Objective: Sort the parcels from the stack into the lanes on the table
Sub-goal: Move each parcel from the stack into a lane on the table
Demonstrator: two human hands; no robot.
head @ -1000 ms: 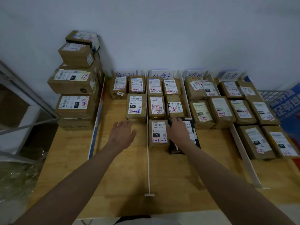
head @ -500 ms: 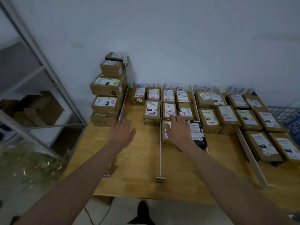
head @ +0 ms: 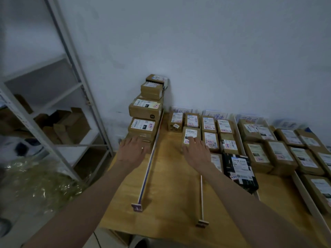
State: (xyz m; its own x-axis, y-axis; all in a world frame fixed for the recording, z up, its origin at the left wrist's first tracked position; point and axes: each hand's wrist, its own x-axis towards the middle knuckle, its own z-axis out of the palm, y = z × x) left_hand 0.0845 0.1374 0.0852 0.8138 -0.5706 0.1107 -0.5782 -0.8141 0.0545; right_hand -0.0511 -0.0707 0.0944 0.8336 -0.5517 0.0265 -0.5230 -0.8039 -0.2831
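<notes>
Boxy cardboard stack [head: 146,111], smooth wooden table [head: 166,203]

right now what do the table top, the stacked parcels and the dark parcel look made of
Table top: pale wood, matte, faint grain. Stacked parcels: brown cardboard, dull, with white paper labels. Dark parcel: black, slightly glossy wrap, probably plastic film, though cannot be sure.

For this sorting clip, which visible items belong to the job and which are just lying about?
Job: stack of parcels, lane dividers, sorted parcels, black parcel, table, left hand, right hand.
Bystanders: metal shelving, cardboard scraps, plastic wrap.
</notes>
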